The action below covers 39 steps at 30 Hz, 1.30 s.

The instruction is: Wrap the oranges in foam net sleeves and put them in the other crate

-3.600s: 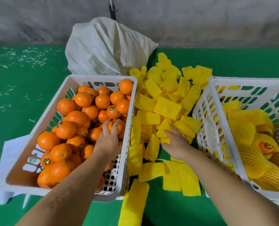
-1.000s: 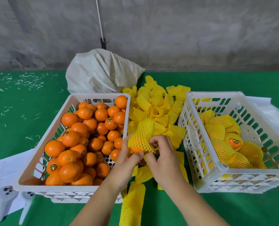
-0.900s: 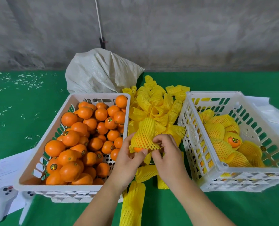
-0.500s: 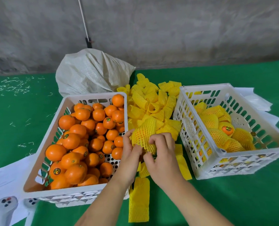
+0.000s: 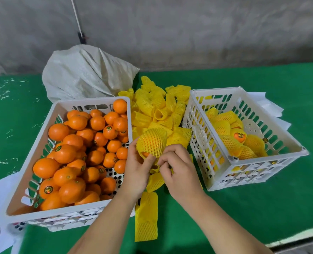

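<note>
Between the two white crates, both hands met over the loose pile of foam sleeves (image 5: 159, 110) — a sensible spot, since fruit sat to one side and its destination to the other. The left hand (image 5: 138, 173) curled its fingers under the orange (image 5: 146, 154), cradling it, while the right hand (image 5: 179, 171) pinched the lower edge of the yellow net sleeve (image 5: 152, 142), seemingly to draw it down over the fruit. Only a sliver of orange peel showed at the sleeve's open bottom, so the wrap looked nearly done. The left crate (image 5: 31, 162) was heaped with bare oranges; the right crate (image 5: 262, 162) held a few wrapped ones — within easy reach for the drop.
</note>
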{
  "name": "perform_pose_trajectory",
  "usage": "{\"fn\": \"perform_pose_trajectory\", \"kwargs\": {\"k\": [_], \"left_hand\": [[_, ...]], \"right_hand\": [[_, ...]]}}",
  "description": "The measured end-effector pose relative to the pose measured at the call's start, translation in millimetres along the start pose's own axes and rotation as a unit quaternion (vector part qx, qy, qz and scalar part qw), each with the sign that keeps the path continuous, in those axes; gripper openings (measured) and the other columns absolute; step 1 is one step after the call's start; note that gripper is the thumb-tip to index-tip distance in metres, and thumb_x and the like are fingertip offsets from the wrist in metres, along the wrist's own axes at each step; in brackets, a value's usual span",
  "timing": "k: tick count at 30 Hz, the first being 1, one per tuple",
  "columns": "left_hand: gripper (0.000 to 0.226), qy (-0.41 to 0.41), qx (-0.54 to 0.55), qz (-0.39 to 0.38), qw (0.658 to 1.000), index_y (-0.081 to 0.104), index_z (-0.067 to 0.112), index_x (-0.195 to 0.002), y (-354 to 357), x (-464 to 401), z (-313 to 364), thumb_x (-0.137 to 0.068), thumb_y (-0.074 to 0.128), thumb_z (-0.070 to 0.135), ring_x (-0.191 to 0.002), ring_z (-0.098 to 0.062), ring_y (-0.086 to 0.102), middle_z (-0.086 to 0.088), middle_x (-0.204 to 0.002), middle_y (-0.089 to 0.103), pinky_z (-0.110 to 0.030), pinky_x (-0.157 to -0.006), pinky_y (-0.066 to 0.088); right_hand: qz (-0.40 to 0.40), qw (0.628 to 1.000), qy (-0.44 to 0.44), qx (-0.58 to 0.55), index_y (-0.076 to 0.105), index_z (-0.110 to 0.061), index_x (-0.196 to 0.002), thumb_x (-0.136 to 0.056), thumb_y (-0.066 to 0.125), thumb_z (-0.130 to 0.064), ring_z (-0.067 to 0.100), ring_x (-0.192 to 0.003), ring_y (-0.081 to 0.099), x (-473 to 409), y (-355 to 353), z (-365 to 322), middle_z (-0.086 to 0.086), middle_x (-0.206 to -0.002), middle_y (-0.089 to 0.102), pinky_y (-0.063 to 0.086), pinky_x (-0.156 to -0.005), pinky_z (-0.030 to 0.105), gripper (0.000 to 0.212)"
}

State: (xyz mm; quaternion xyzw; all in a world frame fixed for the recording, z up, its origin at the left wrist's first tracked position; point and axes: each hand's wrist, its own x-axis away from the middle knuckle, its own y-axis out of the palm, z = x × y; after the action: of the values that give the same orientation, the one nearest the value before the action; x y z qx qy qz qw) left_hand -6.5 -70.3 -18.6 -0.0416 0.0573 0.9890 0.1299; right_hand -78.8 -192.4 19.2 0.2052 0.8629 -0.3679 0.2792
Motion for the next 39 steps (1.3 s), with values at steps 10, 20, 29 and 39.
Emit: {"fn": "perform_pose_trajectory", "kwargs": {"k": [10, 20, 29, 39], "left_hand": [[0.09, 0.126, -0.153, 0.053, 0.979, 0.035, 0.023, -0.14, 66, 12, 9, -0.073, 0.092, 0.003, -0.119, 0.018, 0.053, 0.051, -0.129, 0.044, -0.002, -0.09, 0.043], [0.082, 0.03, -0.241, -0.012, 0.97, 0.035, 0.031, -0.159, 167, -2, 3, -0.089, 0.077, 0.035, -0.123, -0.01, 0.062, 0.008, -0.142, 0.057, -0.036, -0.1, 0.056], [0.06, 0.171, -0.525, -0.211, 0.807, 0.041, 0.027, -0.161, 265, -39, -26, -0.104, 0.052, 0.04, -0.146, -0.025, 0.036, 0.0, -0.161, 0.044, -0.04, -0.126, 0.017], [0.064, 0.147, -0.469, -0.245, 0.835, 0.04, 0.02, -0.161, 255, -46, -38, -0.102, 0.056, 0.038, -0.16, -0.028, 0.015, -0.008, -0.172, 0.023, -0.045, -0.131, -0.006]], "right_hand": [[-0.033, 0.972, 0.141, -0.186, 0.034, -0.033, -0.148, -0.086, 0.068, -0.044, 0.016, -0.127, 0.048, -6, -55, 32, -0.009, -0.131, 0.043, 0.045, -0.101, 0.029, 0.072], [-0.168, 0.914, 0.273, -0.247, 0.024, -0.076, -0.135, -0.073, 0.082, -0.055, -0.017, -0.127, 0.045, -19, -127, 120, -0.048, -0.134, 0.039, 0.048, -0.095, 0.011, 0.087], [-0.222, 0.842, 0.374, 0.32, 0.029, -0.03, -0.157, -0.09, 0.037, -0.072, 0.032, -0.147, 0.035, -26, -200, 248, 0.005, -0.165, 0.03, 0.038, -0.113, 0.052, 0.08], [-0.086, 0.919, 0.321, 0.21, 0.057, -0.026, -0.141, -0.102, 0.049, -0.031, 0.023, -0.144, 0.043, -22, -162, 213, -0.002, -0.157, 0.047, 0.039, -0.114, 0.045, 0.04]]}}
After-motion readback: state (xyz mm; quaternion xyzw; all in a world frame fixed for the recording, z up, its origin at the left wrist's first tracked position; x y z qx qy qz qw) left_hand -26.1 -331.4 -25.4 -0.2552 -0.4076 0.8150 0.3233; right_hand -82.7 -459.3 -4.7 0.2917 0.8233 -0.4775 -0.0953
